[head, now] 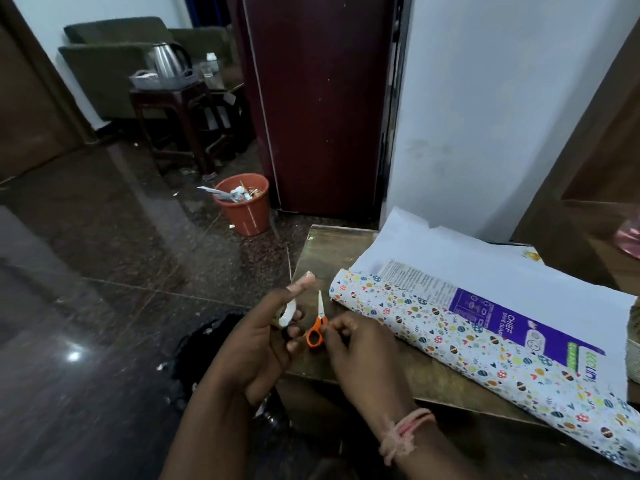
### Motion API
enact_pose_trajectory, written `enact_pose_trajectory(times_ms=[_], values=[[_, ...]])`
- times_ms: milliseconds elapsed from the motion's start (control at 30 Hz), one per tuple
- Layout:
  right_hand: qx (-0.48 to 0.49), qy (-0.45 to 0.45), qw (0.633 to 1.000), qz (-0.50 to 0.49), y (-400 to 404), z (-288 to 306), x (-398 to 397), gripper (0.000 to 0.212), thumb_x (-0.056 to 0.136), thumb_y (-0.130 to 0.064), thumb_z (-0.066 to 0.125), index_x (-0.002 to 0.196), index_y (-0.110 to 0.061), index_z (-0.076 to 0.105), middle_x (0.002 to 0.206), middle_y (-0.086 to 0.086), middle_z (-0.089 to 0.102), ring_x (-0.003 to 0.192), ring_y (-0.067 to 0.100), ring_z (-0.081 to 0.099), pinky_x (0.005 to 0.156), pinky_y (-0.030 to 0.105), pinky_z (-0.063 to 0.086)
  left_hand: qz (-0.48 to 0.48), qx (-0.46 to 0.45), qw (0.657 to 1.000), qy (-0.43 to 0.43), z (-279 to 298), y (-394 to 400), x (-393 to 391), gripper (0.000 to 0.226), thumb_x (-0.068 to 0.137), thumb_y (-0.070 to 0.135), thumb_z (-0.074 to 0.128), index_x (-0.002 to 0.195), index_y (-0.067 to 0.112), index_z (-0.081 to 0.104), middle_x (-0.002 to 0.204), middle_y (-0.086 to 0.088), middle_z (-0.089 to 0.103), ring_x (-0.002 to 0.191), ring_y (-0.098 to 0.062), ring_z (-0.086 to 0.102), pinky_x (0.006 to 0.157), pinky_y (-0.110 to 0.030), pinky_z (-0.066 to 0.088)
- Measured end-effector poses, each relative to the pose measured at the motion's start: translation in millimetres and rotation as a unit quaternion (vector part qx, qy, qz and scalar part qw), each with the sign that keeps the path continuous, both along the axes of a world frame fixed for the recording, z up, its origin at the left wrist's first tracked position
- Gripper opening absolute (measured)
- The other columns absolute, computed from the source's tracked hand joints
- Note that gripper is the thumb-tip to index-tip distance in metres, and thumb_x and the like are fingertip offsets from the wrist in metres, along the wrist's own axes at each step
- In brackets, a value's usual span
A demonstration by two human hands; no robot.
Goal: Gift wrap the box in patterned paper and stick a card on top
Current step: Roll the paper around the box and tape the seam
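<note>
wrap half done, tape and scissors in hand

head view: left hand (266, 336) holds a tape roll (288, 315), fingers curled round it, thumb stuck up. right hand (349, 344) pinches the orange handle of the scissors (318, 327), blades pointing away, at the table's (325, 251) near left corner. box (502, 327) lies along the right side of the table on the patterned paper (450, 344), near side covered, purple top still bare. orange bin (246, 209) on the floor past the table.
</note>
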State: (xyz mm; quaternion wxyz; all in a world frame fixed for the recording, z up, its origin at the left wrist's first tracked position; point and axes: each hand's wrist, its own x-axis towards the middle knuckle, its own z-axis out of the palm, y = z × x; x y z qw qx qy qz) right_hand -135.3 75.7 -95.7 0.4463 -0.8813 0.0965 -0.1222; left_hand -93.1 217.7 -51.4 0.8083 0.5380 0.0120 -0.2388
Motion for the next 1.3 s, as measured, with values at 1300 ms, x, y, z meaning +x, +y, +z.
enact_pose_trajectory(times_ms=[1300], values=[[0.588, 0.19, 0.778, 0.112, -60, 46, -7, 0.016, 0.082, -0.008, 0.079, 0.085, 0.007, 0.074, 0.089, 0.021, 0.067, 0.074, 0.022, 0.067, 0.064, 0.026, 0.06, -0.145, -0.011, 0.989, 0.0, 1, -21, 40, 0.045, 0.094, 0.044, 0.064, 0.132, 0.02, 0.07, 0.08, 0.001, 0.046, 0.062, -0.006, 0.036, 0.049, -0.016, 0.032]])
